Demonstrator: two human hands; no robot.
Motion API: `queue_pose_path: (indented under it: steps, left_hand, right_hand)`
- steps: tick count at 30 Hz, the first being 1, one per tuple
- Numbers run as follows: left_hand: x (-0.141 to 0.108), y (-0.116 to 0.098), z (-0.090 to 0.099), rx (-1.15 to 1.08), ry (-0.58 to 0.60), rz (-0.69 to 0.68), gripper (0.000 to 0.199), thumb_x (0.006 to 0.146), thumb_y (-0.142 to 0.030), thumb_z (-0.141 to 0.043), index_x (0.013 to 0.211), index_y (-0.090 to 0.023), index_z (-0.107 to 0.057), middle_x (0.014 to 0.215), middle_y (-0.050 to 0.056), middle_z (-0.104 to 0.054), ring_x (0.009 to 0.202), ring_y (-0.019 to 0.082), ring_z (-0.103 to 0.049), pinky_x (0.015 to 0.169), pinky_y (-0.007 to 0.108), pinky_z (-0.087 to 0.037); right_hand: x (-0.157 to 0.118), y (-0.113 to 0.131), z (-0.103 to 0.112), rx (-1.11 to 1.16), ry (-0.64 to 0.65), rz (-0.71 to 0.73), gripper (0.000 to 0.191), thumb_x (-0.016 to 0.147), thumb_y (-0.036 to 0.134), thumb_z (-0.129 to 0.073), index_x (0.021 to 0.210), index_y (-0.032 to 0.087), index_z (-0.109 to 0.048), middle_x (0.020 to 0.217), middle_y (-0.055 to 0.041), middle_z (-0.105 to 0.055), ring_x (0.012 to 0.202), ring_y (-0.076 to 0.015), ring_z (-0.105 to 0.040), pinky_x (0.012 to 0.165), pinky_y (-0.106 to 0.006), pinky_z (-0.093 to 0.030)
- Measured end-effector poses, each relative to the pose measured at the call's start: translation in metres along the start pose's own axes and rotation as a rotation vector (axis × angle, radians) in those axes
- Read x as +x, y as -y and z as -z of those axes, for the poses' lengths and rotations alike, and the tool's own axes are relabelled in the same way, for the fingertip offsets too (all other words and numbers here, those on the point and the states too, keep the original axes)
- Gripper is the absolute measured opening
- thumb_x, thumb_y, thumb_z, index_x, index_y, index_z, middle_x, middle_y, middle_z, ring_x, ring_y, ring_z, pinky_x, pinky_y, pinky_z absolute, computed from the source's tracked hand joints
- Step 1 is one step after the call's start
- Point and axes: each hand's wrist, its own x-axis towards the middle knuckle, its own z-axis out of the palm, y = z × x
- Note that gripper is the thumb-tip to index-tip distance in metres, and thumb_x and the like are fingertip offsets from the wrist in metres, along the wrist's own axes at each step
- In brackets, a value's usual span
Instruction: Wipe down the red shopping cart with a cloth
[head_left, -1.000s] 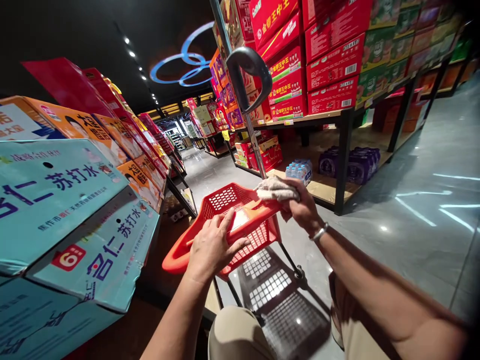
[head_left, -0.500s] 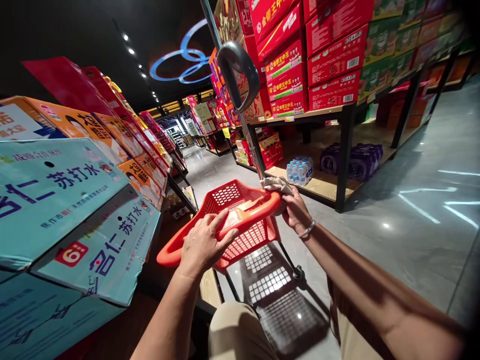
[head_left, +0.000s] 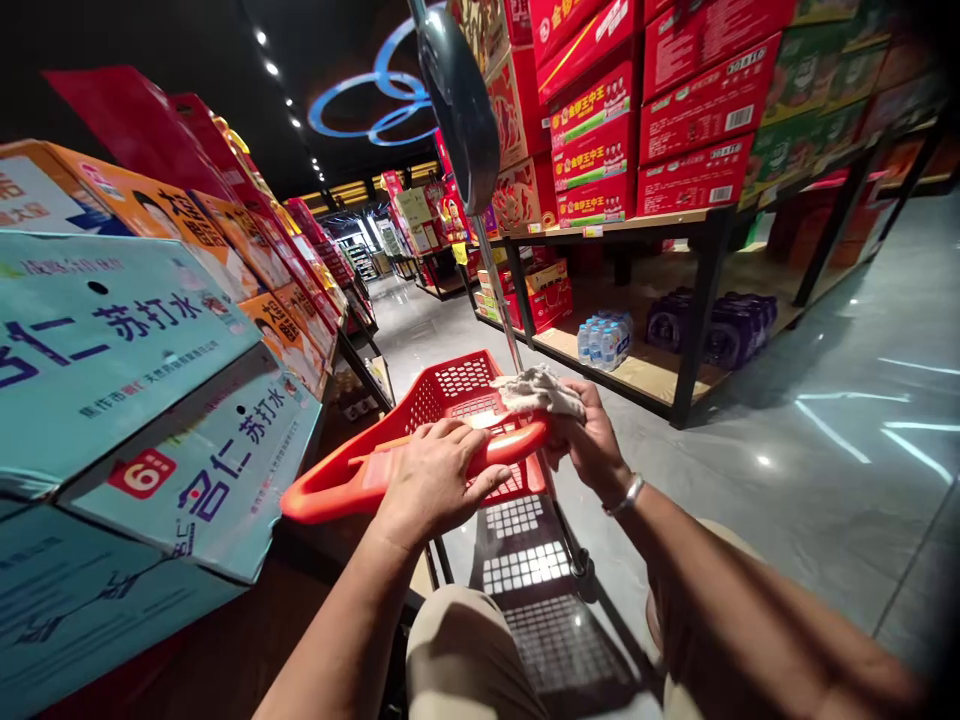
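Note:
A small orange-red plastic shopping cart stands tilted in front of my knees, its perforated basket facing away from me. My left hand lies over the cart's handle, fingers curled across the bar and thumb along the near side. At the handle's right end, my right hand is closed on a crumpled pale cloth, which drapes over the rim. The fingertips under the cloth are hidden. From behind the cloth rises a metal pole with a dark grip.
Close on my left are stacked blue cartons and orange boxes. To the right stands a black-framed shelf with red boxes above and bottled water below. A shiny floor aisle runs ahead.
The cart's handle has turned and shifted left. My left hand has slid right along it. My right hand and the cloth have come slightly lower, with more cloth showing. The pole's grip has rotated.

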Motion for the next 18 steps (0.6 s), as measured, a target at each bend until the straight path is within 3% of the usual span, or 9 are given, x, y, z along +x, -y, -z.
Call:
queue_pose_path:
  steps: [3, 8, 14, 16, 18]
  left_hand:
    - [-0.003, 0.004, -0.003, 0.032, -0.014, 0.005, 0.054, 0.095, -0.067, -0.045, 0.113, -0.021, -0.067, 0.117, 0.010, -0.072, 0.116, 0.030, -0.059, 0.097, 0.047, -0.046]
    - [-0.004, 0.004, -0.007, 0.076, -0.079, 0.025, 0.055, 0.097, -0.067, -0.038, 0.111, -0.022, -0.067, 0.112, 0.009, -0.074, 0.112, 0.028, -0.061, 0.095, 0.045, -0.046]
    - [-0.003, 0.001, -0.005, 0.072, -0.090, 0.038, 0.058, 0.097, -0.069, -0.035, 0.106, -0.021, -0.068, 0.111, 0.009, -0.074, 0.110, 0.028, -0.062, 0.094, 0.045, -0.046]
    - [-0.002, 0.000, -0.005, 0.069, -0.091, 0.038, 0.059, 0.097, -0.068, -0.034, 0.107, -0.021, -0.068, 0.111, 0.009, -0.074, 0.110, 0.029, -0.062, 0.095, 0.045, -0.045]
    - [-0.002, -0.001, -0.006, 0.063, -0.095, 0.036, 0.058, 0.098, -0.067, -0.034, 0.109, -0.022, -0.067, 0.111, 0.008, -0.074, 0.110, 0.029, -0.061, 0.095, 0.046, -0.045]
  right_hand:
    - [0.030, -0.014, -0.004, 0.238, 0.035, -0.271, 0.042, 0.076, 0.040, -0.076, 0.106, 0.028, -0.048, 0.093, 0.0021, -0.068, 0.079, -0.0164, -0.066, 0.072, -0.032, -0.057]
    - [0.047, -0.024, -0.003, 0.215, 0.035, -0.408, 0.050, 0.061, 0.030, -0.081, 0.102, 0.026, -0.052, 0.088, 0.0041, -0.069, 0.073, -0.0138, -0.063, 0.065, -0.026, -0.053]
    - [0.035, 0.023, -0.007, 0.074, 0.134, -0.296, 0.049, 0.067, 0.038, -0.082, 0.108, 0.025, -0.057, 0.083, 0.0033, -0.066, 0.054, -0.0102, -0.054, 0.047, -0.022, -0.043]
    - [0.038, 0.033, -0.013, -0.002, 0.145, -0.188, 0.048, 0.068, 0.040, -0.082, 0.107, 0.024, -0.060, 0.084, 0.0020, -0.065, 0.057, -0.0103, -0.054, 0.050, -0.024, -0.045]
    - [0.048, 0.039, -0.022, -0.101, 0.112, -0.001, 0.042, 0.067, 0.039, -0.082, 0.101, 0.023, -0.063, 0.093, -0.0014, -0.065, 0.072, -0.0141, -0.060, 0.064, -0.029, -0.053]
